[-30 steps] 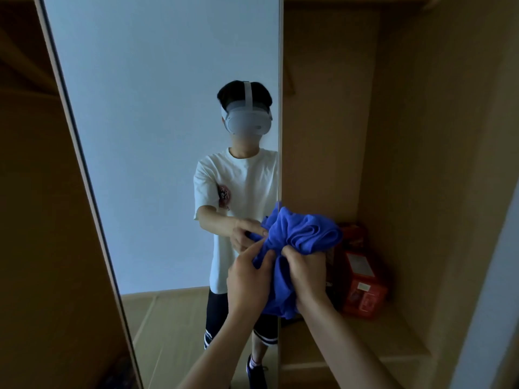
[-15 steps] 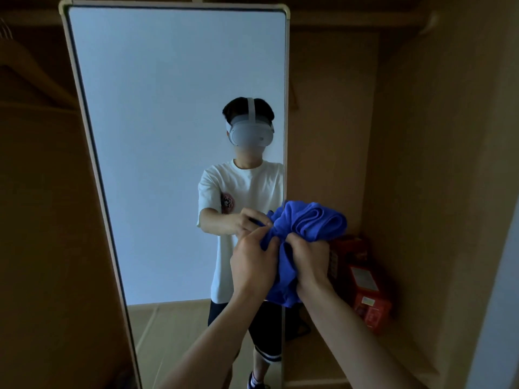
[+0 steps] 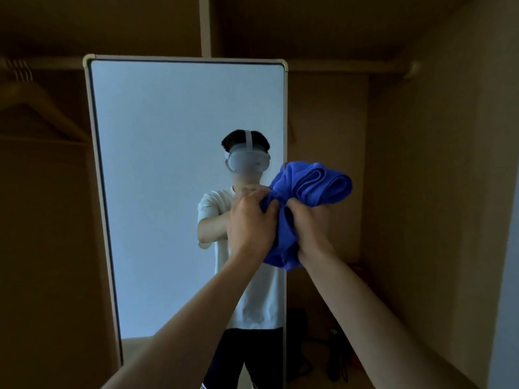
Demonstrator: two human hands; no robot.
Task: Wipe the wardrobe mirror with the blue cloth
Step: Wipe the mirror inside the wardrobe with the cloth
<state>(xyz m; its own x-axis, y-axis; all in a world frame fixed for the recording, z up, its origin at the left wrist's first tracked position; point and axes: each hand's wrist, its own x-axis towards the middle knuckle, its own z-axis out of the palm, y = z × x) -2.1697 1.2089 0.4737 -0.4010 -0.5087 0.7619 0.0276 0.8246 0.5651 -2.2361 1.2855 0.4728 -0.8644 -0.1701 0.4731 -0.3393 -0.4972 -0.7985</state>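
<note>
A tall wardrobe mirror [image 3: 157,192] with a pale frame stands in front of me, its whole top edge in view. It reflects a person in a white shirt. Both my hands hold a bunched blue cloth [image 3: 311,186] at chest height, just at the mirror's right edge. My left hand [image 3: 250,220] grips the cloth's left side and overlaps the mirror. My right hand [image 3: 309,226] grips its middle from below, with folds rising above it and a tail hanging under it. Whether the cloth touches the glass I cannot tell.
Wooden wardrobe walls surround the mirror. A hanging rail [image 3: 351,70] runs along the top right. A wooden hanger [image 3: 36,108] hangs at the upper left. Dark items [image 3: 337,357] sit low in the right compartment, dimly lit.
My view has tilted up, so the mirror's top is well in frame and the red boxes have dropped out. Both hands have lifted the cloth higher, still gripping it.
</note>
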